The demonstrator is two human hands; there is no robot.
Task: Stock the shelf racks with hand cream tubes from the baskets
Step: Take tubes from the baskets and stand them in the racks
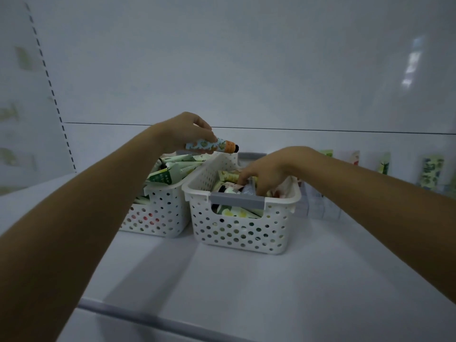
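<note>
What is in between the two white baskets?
Nothing. In the head view the left basket and the right basket stand side by side on the shelf, barely a gap between.

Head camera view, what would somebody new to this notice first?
The left hand holds a flowered tube with an orange cap in the air above the left basket. The right hand digs among the loose tubes in the right basket, which stands beside the other on the white shelf. A few upright tubes stand at the shelf's back right.
</note>
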